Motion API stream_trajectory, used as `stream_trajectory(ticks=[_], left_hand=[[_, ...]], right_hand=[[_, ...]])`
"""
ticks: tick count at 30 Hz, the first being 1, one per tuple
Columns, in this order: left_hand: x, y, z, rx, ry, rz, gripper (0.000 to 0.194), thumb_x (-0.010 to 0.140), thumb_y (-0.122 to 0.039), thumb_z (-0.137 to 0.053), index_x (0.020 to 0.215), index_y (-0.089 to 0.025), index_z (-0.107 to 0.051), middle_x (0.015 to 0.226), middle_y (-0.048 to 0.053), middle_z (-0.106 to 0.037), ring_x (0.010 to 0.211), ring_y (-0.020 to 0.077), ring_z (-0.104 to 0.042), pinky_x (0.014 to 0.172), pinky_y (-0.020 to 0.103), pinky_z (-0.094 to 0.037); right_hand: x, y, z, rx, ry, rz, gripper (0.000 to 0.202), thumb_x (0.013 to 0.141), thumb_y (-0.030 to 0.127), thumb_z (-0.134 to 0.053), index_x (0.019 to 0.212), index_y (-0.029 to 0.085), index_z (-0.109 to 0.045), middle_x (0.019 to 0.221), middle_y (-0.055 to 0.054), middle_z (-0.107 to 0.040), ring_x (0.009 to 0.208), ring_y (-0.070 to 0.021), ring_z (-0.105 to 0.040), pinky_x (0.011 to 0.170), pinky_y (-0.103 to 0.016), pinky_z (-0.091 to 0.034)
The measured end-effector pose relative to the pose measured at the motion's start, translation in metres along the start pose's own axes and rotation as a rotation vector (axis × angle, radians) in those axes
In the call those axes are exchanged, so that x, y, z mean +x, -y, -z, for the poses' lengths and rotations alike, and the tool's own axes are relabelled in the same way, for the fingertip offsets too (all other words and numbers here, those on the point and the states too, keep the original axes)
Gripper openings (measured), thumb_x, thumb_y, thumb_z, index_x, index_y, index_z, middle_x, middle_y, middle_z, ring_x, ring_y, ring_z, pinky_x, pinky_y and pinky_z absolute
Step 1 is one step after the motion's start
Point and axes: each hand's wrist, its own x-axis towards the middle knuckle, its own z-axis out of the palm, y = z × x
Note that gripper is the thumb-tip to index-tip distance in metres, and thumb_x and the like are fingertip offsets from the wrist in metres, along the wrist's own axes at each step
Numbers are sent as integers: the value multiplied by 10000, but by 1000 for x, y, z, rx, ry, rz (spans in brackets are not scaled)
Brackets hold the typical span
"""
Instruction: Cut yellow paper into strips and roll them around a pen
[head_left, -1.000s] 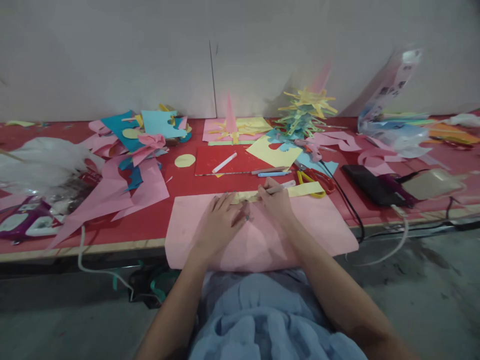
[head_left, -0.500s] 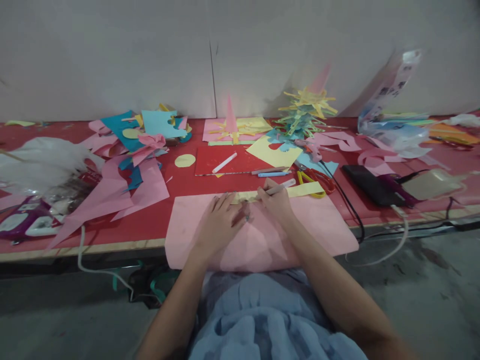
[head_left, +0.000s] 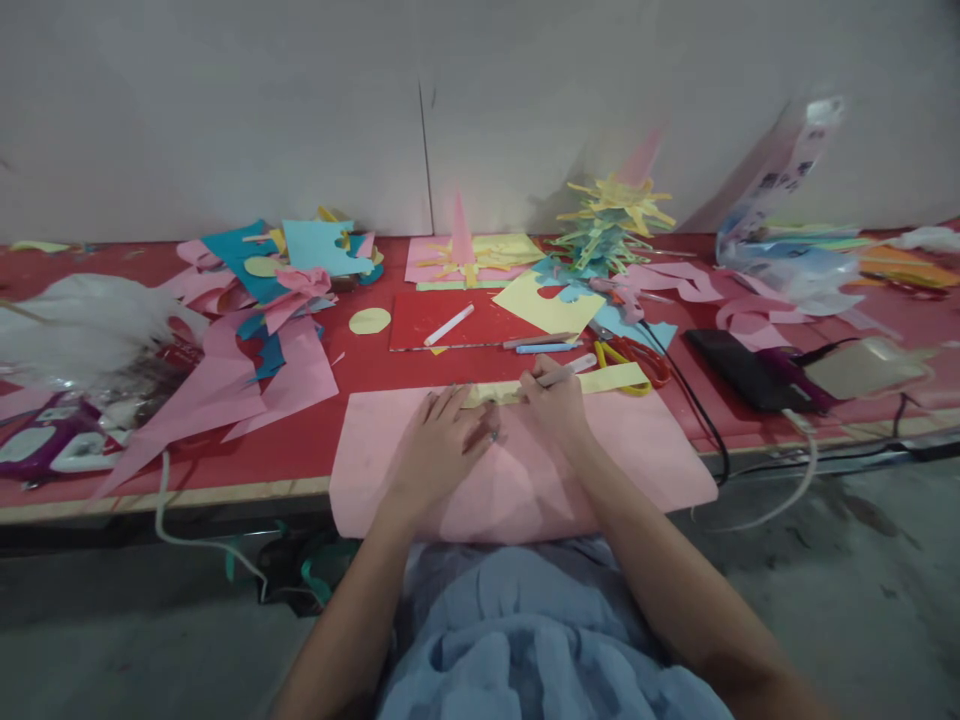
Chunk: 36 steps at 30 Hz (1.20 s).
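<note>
A large pink sheet of paper (head_left: 637, 450) lies at the table's front and hangs a little over its edge. Across its top runs a pale yellow paper strip (head_left: 611, 380). My left hand (head_left: 442, 440) rests flat, fingers spread, over the pink sheet and the strip's left end. In my right hand (head_left: 551, 400) is a pen (head_left: 566, 371) with a pale barrel, its tip at the strip, mostly hidden by my fingers. Beyond my right hand lie scissors (head_left: 619, 362) with yellow and red handles, partly under the strip.
A red board (head_left: 409, 320) with a white pen (head_left: 450, 326) lies ahead. Behind stand a pink cone (head_left: 460, 235) and a layered paper tree (head_left: 615, 225). Paper scraps (head_left: 292, 370) pile at left. A black power bank or phone (head_left: 742, 370) and a cable lie at right.
My right hand with the pen has shifted slightly to the right along the yellow strip. My left hand has stayed in place.
</note>
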Motion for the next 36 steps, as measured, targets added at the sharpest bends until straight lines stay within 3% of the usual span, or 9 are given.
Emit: stream_trajectory(ticks=[18,26,36], left_hand=[[0,-1,2,-19,13,12,427,947,-436,-405,1317,-253,-516,1478,75,-409,1369,243,-348,1134,450,-265],[0,0,0,-23,2,8,431,949,-439,-402,1321,-252,-514,1473,78,-415,1367,242,-351,1135,454,-262],[1,-2,2,36,2,-11,395,954,-416,-398,1286,-261,-546,1454,61,-441,1367,242,-351,1125,446,-286]], right_hand=[[-3,-2,-1,10,-18,55,245,747,253,-486,613,234,-283,496,66,-313,473,-106,-356,464,-241,-240],[-2,-1,0,2,-65,10,235,717,248,-486,598,233,-284,471,71,-310,472,-103,-376,456,-230,-250],[1,-1,3,167,-114,-56,242,728,265,-526,609,235,-316,479,77,-393,471,-99,-451,452,-204,-357]])
